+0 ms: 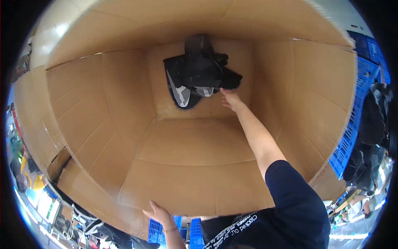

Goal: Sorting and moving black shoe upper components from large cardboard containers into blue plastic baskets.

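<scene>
A pile of black fabric pieces [198, 66] lies on the bottom of a large, deep cardboard box [195, 143]. Pale grey and white patches show along the pile's near side. Deep in the box, my right hand [230, 99] reaches the pile's near right edge. Its fingers are apart, with one fingertip touching the black fabric. My left hand [159, 216] rests at the near edge of the box with its fingers spread, the palm against the cardboard.
High cardboard walls surround my right arm on both sides, and flaps fold outward at the rim. Blue plastic crates [356, 99] stand to the right, with black fabric [371, 124] beside them. More blue crates [197, 232] show below the near edge. People are visible at the far left.
</scene>
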A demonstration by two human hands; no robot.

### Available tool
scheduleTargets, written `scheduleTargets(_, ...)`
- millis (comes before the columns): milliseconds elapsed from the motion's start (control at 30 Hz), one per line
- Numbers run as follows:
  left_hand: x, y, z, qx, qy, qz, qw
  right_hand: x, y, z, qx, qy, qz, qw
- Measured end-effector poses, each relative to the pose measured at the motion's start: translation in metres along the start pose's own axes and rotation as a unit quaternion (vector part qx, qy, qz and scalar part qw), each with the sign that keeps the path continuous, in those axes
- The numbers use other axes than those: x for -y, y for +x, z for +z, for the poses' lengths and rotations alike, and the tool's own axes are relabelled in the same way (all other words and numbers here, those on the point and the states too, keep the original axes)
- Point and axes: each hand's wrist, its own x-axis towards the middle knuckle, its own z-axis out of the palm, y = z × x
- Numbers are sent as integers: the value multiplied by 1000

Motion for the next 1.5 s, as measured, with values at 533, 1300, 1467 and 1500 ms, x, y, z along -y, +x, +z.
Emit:
scheduleTargets(533, 10, -7, -2, -54, 337, 112, 933, -13, 127, 40, -341, 165, -188, 906)
scheduleTargets(1300, -3, -1, -1, -47, 37, 11, 998, 5, 51, 72, 49, -316, -370, 872)
scheduleTargets(1467, 5, -3, 24, -25, 39, -34, 998, -31, 180, 35, 25, -597, -265, 757)
scheduleTargets(1500, 13, 5, -1, -29, 148, -2, 989, -42, 174, 68, 53, -582, -250, 772)
